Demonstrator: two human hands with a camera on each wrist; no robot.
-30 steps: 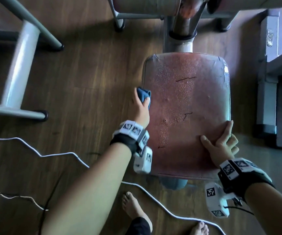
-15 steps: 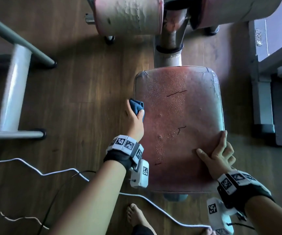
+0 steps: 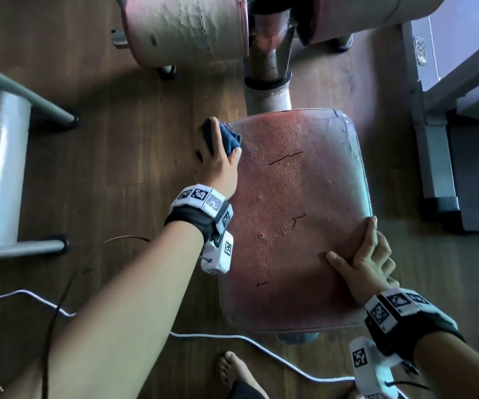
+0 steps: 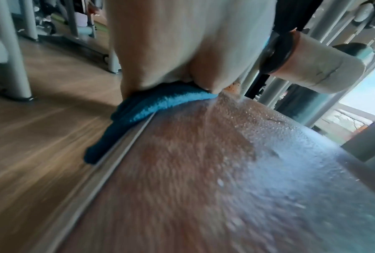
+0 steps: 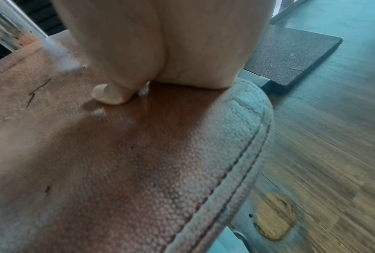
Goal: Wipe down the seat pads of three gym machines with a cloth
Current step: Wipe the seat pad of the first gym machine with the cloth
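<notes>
Seat pad (image 3: 295, 214), worn reddish-brown, cracked, droplet-beaded, on its post before us, our left hand (image 3: 218, 165) clutching 1 blue cloth (image 3: 226, 139) at its far-left corner, our right hand (image 3: 365, 260) flat, fingers relaxed, on its near-right edge

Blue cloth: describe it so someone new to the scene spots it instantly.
Find the big reddish seat pad in the middle of the wooden floor. At its far left corner, the left hand grips a bunched dark blue cloth against the pad's edge. It is the only blue fabric there; the right hand on the near right edge holds nothing.
</notes>
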